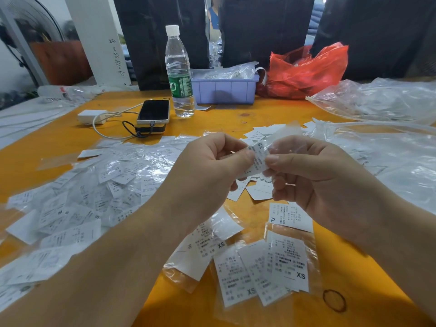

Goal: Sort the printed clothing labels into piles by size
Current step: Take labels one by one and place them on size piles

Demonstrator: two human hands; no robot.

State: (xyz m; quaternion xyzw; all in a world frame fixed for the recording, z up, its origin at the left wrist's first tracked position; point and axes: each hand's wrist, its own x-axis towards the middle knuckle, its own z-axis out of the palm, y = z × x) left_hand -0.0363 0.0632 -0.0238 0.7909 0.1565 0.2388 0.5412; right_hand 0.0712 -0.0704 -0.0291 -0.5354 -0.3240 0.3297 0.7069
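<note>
Our left hand pinches one edge of a small printed label between thumb and forefinger, and our right hand pinches the other edge, so both are clamped on the same slip, held up above the orange table near its middle; the print reads XS, seen upside down from here. Going from the left, a broad unsorted heap of labels, many in clear sleeves, spreads over that side, with S and M showing here and there, so we judge most of the work is still ahead. Behind it sit a phone on a power bank, a white charger and a water bottle. Nearer us, below our hands, an XS pile has begun, several slips fanned and overlapping, and just beyond it lies a single XL label; those are the only started piles we can make out. To the right, loose clear plastic bags cover the table up to its far edge, with a red bag and a lilac bin behind. Bare table shows in front of the XS pile toward the near right corner, where a rubber band lies, and there is little room between heap and piles, so new piles would likely have to go there.
</note>
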